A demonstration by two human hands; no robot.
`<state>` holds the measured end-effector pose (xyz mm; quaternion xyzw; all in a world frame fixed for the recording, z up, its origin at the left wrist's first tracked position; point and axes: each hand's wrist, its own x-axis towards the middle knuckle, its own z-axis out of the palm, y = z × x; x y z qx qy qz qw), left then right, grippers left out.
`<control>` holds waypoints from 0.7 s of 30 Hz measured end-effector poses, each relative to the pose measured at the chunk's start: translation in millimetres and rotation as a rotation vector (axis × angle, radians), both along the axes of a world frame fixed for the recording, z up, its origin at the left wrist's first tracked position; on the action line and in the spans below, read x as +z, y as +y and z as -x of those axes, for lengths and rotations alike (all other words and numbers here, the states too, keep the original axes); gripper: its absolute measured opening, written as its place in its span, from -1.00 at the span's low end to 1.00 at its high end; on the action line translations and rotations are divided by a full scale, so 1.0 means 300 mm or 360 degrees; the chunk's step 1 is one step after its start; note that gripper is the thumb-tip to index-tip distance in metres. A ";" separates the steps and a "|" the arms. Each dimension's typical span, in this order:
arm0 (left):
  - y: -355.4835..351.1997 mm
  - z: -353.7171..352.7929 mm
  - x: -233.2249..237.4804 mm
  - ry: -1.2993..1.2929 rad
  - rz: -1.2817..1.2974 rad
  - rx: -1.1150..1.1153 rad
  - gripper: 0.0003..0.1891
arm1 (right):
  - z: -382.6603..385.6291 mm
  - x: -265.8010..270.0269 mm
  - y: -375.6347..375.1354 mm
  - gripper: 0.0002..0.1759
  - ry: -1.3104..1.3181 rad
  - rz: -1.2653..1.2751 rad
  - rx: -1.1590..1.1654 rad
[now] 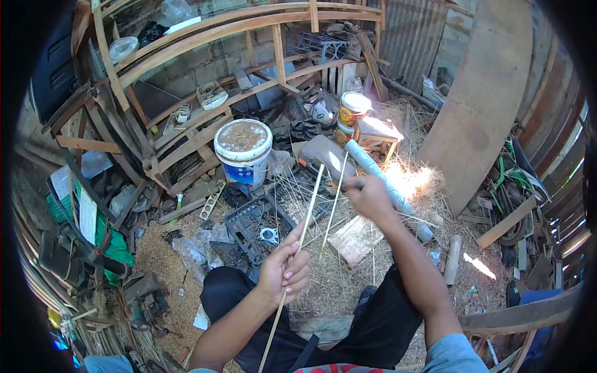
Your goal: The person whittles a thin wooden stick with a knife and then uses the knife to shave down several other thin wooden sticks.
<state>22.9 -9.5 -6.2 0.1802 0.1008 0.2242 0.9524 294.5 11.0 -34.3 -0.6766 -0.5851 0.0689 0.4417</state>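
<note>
My left hand (285, 268) is wrapped round a long thin pale stick (312, 202), which looks like split bamboo or wood. The stick slants from my lap up past my knees. My right hand (369, 198) is closed on the dark handle of a tool (354, 184), whose kind I cannot make out. It is held a little right of the stick's upper end. Another thin stick (336, 202) shows between the two hands. Below my right hand a flat wooden block (354, 241) lies on the littered floor.
A white-and-blue bucket (244, 171) stands ahead on the left, near an open dark tool case (255, 227). A pale blue pipe (368, 160) lies beside a small wooden stool (378, 132). A large board (482, 105) leans at right. Shavings cover the floor.
</note>
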 end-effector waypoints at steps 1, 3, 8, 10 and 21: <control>0.009 0.003 -0.008 0.0006 -0.0024 0.0081 -0.42 | 0.062 -0.020 -0.009 -0.78 -0.0139 -0.0202 0.0226; 0.015 0.002 -0.008 -0.0047 0.0002 0.0112 -0.44 | 0.224 0.048 -0.080 -0.80 -0.0438 0.0191 0.0294; -0.005 0.016 0.004 0.0003 0.0072 0.0099 -0.45 | 0.322 0.014 -0.101 -0.87 -0.0460 0.0172 0.0419; -0.013 0.021 0.011 0.0055 0.0045 0.0072 -0.44 | 0.304 0.017 -0.082 -0.86 -0.0482 0.0219 0.0283; -0.012 0.002 -0.003 0.0201 -0.0184 0.0100 -0.42 | 0.008 0.029 -0.001 -0.78 -0.0033 0.0062 -0.0086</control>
